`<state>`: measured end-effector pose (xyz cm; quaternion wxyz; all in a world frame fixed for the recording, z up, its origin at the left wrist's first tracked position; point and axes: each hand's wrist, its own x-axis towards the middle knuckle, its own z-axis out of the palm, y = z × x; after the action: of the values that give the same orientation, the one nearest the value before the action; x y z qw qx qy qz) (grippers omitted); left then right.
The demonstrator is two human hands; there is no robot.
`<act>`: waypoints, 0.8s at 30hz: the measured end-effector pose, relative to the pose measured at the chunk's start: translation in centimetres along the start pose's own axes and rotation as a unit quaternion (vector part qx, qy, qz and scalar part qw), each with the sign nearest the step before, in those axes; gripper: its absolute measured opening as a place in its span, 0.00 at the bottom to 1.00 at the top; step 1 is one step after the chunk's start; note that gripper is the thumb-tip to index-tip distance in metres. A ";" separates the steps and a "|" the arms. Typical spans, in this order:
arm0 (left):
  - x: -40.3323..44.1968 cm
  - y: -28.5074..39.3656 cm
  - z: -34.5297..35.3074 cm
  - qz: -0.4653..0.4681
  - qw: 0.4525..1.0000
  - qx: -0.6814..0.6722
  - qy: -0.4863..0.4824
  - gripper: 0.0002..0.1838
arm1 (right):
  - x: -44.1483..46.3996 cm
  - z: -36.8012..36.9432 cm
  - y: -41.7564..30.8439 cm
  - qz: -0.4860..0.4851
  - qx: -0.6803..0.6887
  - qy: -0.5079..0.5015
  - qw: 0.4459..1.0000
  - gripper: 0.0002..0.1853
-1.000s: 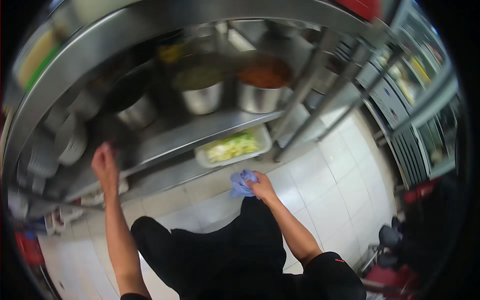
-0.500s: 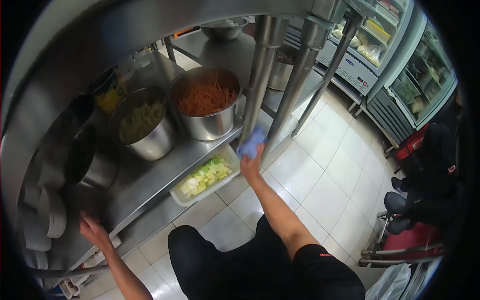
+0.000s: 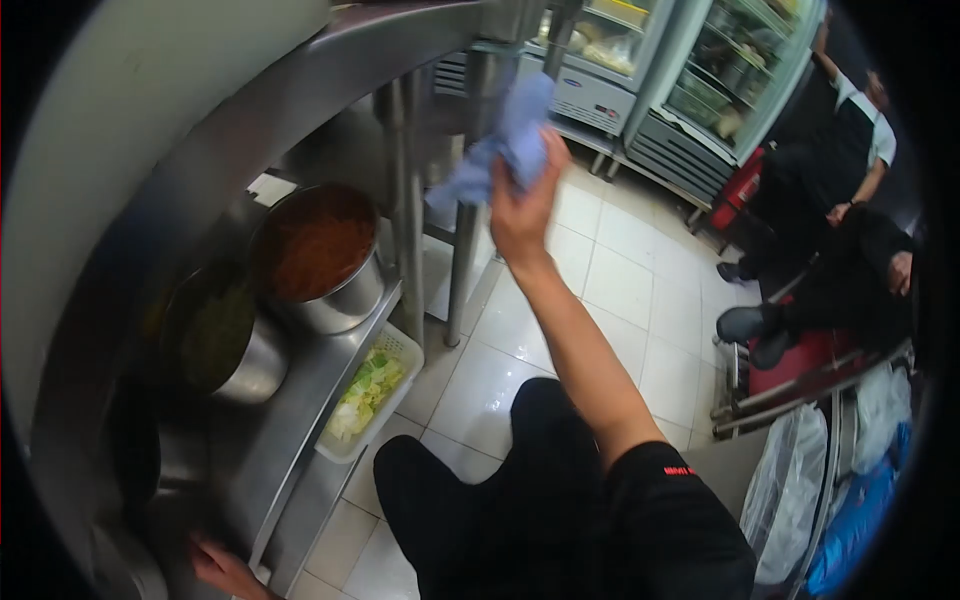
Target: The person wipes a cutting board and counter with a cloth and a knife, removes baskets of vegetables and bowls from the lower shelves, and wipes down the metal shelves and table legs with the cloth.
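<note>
My right hand (image 3: 525,205) is closed around a crumpled blue cloth (image 3: 520,125), raised beside the metal table legs (image 3: 468,230). Blur makes it hard to tell whether the cloth touches a leg. Low at the left, my left hand (image 3: 222,568) is near the metal shelf (image 3: 285,455); its fingers are dark and smeared. On that shelf stand a steel pot of shredded carrot (image 3: 320,240) and a second pot with pale green pieces (image 3: 215,335). Below the shelf edge sits a white basket (image 3: 408,365) of chopped cabbage (image 3: 365,395).
Glass-door fridges (image 3: 735,75) line the back over a tiled floor (image 3: 640,300). At the right are people in dark clothes (image 3: 830,170), one with a black shoe (image 3: 750,325) stretched out. A clear plastic bag (image 3: 790,490) hangs near a blue bag (image 3: 865,520). The curved metal tabletop rim (image 3: 250,95) passes overhead.
My right hand has lifted the blue cloth from low by the table leg to higher up. The view has turned right, bringing more of the people into sight. My left hand now shows lower in view.
</note>
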<state>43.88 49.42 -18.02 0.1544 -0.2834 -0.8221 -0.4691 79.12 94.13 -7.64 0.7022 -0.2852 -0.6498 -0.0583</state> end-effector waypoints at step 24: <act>-3.8 10.5 15.2 -0.001 0.994 0.041 0.097 0.17 | 4.0 4.1 22.1 0.103 0.079 -0.422 0.897 0.36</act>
<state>53.48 65.46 -20.59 0.2446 -0.2288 -0.8222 -0.4603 86.10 115.59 -11.10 0.3843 -0.2923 -0.8545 0.1916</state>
